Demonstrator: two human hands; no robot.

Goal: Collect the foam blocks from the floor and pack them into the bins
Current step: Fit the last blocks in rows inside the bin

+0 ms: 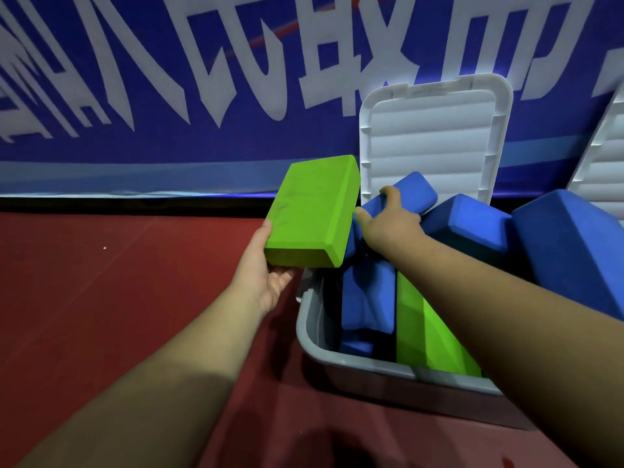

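My left hand (266, 265) holds a green foam block (314, 211) from below, its thumb on the block's left side, just left of the grey bin (314, 329). My right hand (388, 221) grips a blue foam block (415, 192) at the top of the pile in the bin. Inside the bin stand another blue block (368, 298) and a green block (425, 329). Two more blue blocks (469, 221) (570, 251) lie tilted over the bin's far and right side.
The bin's white ribbed lid (432, 136) stands open against a blue banner wall (169, 79). A second white lid (604, 157) shows at the right edge. Red floor (118, 282) stretches to the left of the bin.
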